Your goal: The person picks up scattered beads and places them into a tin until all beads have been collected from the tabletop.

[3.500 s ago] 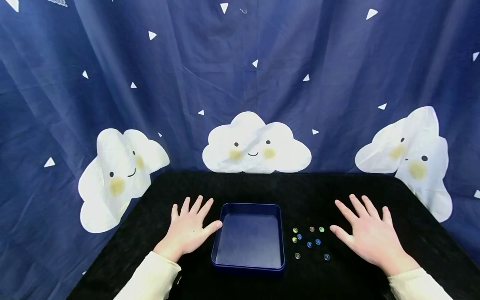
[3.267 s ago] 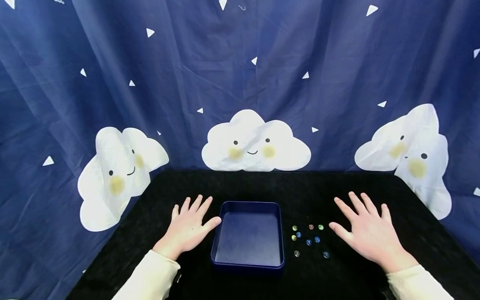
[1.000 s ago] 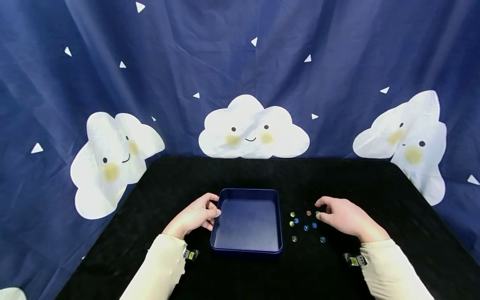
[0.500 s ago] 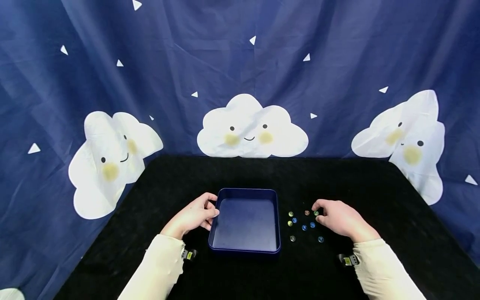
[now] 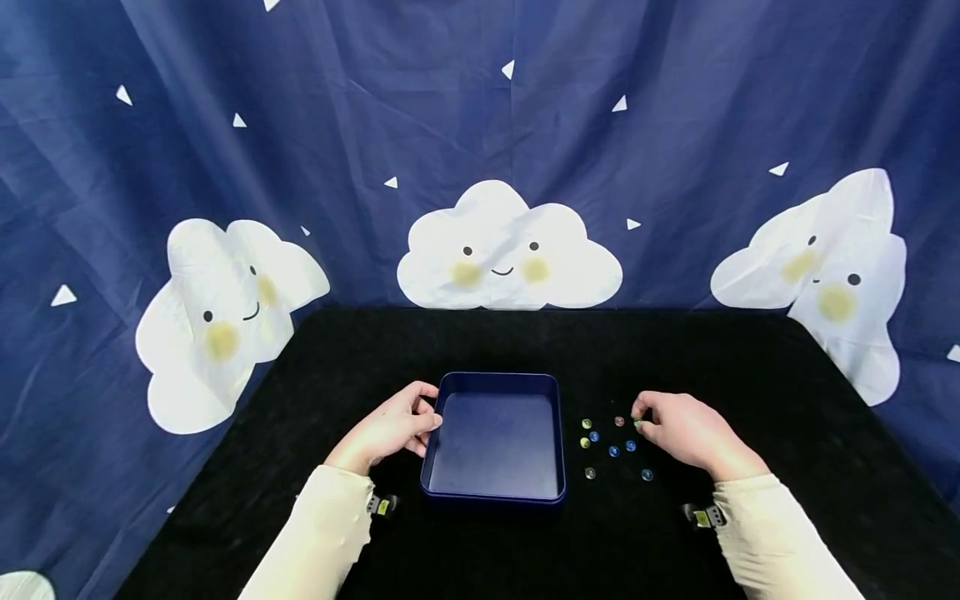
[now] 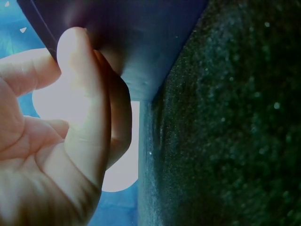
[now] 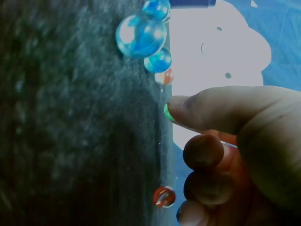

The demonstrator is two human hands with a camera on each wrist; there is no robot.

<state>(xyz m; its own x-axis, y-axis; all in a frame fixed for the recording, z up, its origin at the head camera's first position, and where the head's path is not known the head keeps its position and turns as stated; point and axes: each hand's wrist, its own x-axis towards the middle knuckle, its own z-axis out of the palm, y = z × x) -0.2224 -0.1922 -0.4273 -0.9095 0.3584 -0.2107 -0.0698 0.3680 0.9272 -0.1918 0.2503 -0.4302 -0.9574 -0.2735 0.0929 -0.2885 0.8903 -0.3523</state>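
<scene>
- Tray (image 5: 497, 446): dark blue, square with rounded corners, flat on the black table (image 5: 487, 343), opening up; its whole inner floor is in view.
- Left hand (image 5: 387, 428) holds the tray's left wall, fingers bent, thumb against the wall.
- Marbles all lie outside the tray, scattered off its right side.
- Nearest the right wall: two yellow-green marbles (image 5: 585, 442), one blue marble (image 5: 594, 437) and a clear marble (image 5: 590, 473); a narrow strip of table separates them from the wall.
- Farther right: more blue marbles (image 5: 614, 451) and a reddish marble (image 5: 619, 421), spaced apart.
- Table surface runs beyond the tray to the far edge, where a blue curtain (image 5: 450, 108) hangs.
- Green marble (image 5: 638, 423): at the right end of the scatter, between thumb and forefinger tips of the right hand (image 5: 692, 429); narrow pinch. Cannot tell whether it touches the table.
- Green marble looks small, bright, mostly covered by the thumb in the right-wrist view.
</scene>
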